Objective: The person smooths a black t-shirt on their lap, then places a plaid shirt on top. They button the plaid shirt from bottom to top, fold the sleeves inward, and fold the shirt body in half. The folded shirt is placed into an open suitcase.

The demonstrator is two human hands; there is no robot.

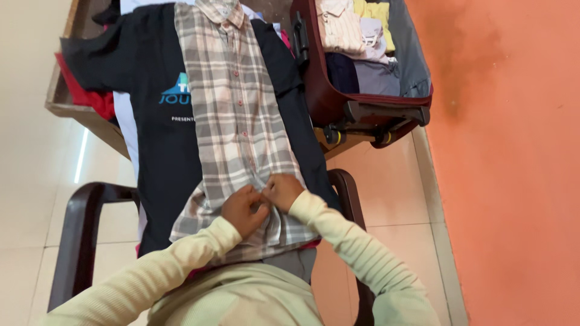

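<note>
suitcase [326,102] holding folded clothes [356,36], hands pinching plaid shirt [235,121]

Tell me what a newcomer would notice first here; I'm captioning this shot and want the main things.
First, the grey and pink plaid button-up shirt spread flat down the middle over a dark navy printed T-shirt. Both hands, left hand and right hand, meet at the plaid shirt's front placket near its lower end. At upper right an open maroon suitcase holds folded clothes, beside an orange wall.
</note>
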